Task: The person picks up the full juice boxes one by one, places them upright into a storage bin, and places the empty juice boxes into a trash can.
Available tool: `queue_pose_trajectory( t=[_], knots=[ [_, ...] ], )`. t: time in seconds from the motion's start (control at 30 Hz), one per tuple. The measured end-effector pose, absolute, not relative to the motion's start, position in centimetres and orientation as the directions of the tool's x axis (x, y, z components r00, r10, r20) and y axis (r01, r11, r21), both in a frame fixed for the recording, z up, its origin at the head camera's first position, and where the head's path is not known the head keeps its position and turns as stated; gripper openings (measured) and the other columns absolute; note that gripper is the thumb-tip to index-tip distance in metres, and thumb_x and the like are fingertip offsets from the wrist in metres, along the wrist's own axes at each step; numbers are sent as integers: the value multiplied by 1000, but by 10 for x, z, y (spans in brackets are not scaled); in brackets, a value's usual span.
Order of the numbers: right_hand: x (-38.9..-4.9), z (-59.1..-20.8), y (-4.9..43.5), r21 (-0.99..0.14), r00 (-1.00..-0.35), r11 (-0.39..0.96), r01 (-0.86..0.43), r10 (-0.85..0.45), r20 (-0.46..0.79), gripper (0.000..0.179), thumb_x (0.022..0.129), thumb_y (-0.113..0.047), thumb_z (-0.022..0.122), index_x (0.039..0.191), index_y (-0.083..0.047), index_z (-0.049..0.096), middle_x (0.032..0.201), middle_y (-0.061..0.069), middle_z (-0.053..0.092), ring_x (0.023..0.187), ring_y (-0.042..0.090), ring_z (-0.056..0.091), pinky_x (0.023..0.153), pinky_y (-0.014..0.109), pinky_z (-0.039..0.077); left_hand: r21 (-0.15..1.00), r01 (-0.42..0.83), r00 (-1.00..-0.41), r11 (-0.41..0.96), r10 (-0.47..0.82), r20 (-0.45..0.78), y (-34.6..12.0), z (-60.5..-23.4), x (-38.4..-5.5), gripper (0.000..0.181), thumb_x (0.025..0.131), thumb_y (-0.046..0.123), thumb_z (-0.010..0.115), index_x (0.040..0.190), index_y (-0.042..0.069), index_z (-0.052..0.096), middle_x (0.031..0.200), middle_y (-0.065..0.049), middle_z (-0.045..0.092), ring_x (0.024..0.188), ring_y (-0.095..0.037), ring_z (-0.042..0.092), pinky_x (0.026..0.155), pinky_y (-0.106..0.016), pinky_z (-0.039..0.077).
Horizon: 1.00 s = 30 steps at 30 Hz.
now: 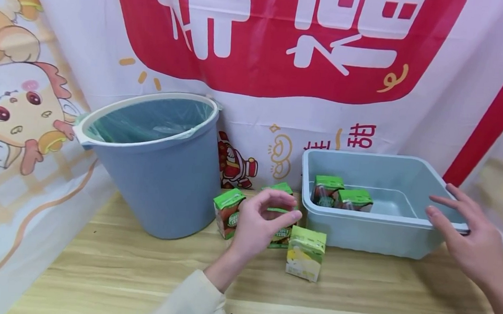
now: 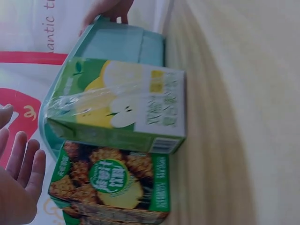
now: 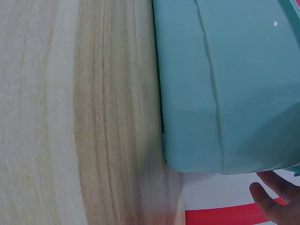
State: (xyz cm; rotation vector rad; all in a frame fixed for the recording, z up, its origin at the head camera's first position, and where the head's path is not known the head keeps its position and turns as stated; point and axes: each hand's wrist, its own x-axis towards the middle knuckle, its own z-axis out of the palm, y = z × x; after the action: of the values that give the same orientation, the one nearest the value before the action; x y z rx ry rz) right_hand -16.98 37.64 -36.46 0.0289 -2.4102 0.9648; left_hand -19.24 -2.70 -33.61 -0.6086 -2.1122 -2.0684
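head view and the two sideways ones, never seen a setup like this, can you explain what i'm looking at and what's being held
There's no machine here: the hands are a person's own. The head view comes from a camera worn on the head, looking forward and down. The other two come from cameras on the wrists, so the scene appears turned sideways.

On the wooden table stand a bucket with a clear liner, a pale blue tub, a yellow-green carton and some brown-and-green cartons. Two more cartons sit inside the tub.

The left hand is near the cartons, holding nothing. The right hand is at the tub's end; whether it presses the rim is hard to tell.
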Motion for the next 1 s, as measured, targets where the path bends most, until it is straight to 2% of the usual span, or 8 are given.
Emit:
queue_pose_trajectory(
  t=[0.1,0.2,0.43,0.63,0.7,0.87,0.93,1.0],
  knots=[
    [-168,-367,378,-631,-860,751,-194,179,478,50,104,-30,67,150,-11,60,166,-36,26,166,13,18,79,-5,27,935,355,-912,-15,215,350,-26,-341,-187,27,89,11,85,115,8,76,116,-13,77,108,-28,74,91,-29,62],
    [-167,-368,380,-629,-856,753,-194,183,483,50,104,-30,67,149,-10,60,167,-34,27,165,10,18,76,-5,27,936,351,-911,-4,230,342,-24,-344,-183,28,90,13,85,116,10,75,117,-11,77,108,-26,74,92,-28,61],
    [-167,-371,385,-631,-851,754,-183,199,485,51,103,-31,68,149,-12,61,167,-35,27,156,-12,18,73,-7,31,937,349,-904,-19,257,342,-21,-346,-181,29,90,11,84,116,7,74,117,-14,77,110,-30,74,95,-27,60],
    [-169,-371,386,-631,-856,755,-181,195,479,52,104,-32,67,151,-12,60,168,-34,25,160,-7,16,75,-8,27,943,332,-902,-29,282,326,-22,-348,-181,29,90,11,84,117,7,74,118,-13,76,113,-35,73,98,-29,60],
    [-170,-371,385,-630,-857,756,-178,195,477,52,104,-33,66,151,-12,59,168,-35,24,159,-8,15,78,-9,25,945,327,-902,-21,292,319,-22,-349,-181,28,90,11,84,117,8,74,118,-11,77,111,-31,74,97,-29,61],
    [-172,-371,380,-630,-870,755,-179,177,460,55,105,-33,65,154,-10,56,172,-29,21,168,20,13,91,-7,18,947,320,-906,27,300,298,-25,-351,-179,26,90,12,84,115,12,77,116,-5,78,105,-13,74,98,-29,60],
    [-173,-371,379,-629,-871,756,-179,175,458,55,105,-33,64,154,-10,55,174,-27,20,167,32,13,92,-5,16,944,328,-902,32,309,303,-25,-351,-180,26,90,12,84,115,12,78,117,-5,79,107,-15,74,99,-30,60],
    [-174,-371,379,-627,-869,760,-174,181,461,55,105,-34,64,154,-10,55,173,-28,20,166,35,15,90,-6,18,940,339,-892,33,327,311,-26,-351,-180,26,90,12,84,115,12,78,117,-6,78,109,-19,75,100,-30,60]
  ],
)
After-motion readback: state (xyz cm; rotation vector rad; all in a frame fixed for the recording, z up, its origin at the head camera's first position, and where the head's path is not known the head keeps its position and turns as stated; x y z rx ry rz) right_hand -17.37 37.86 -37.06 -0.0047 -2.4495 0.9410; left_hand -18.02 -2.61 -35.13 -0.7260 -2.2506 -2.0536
